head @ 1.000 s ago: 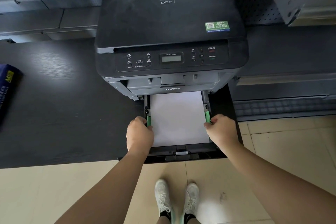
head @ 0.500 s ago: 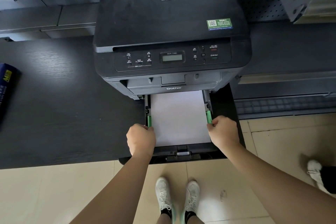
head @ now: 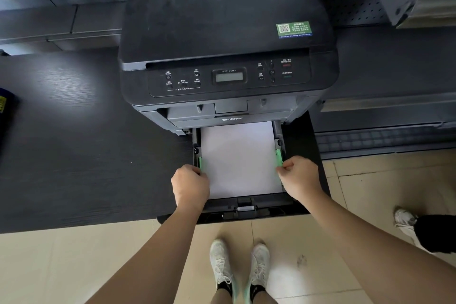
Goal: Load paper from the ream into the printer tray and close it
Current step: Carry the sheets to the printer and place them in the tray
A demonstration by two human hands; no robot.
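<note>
Dark desk (head: 74,155): both hands (head: 190,186) (head: 299,177) at tray (head: 266,207) edges, paper (head: 238,158) in

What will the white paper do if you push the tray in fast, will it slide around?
Probably not much. The paper lies flat in the tray, with green guides at both side edges, which should stop sideways sliding. The left hand and right hand sit at those guides. Loose sheets are floppy and smooth, so a hard shove might shift the top ones.
</note>
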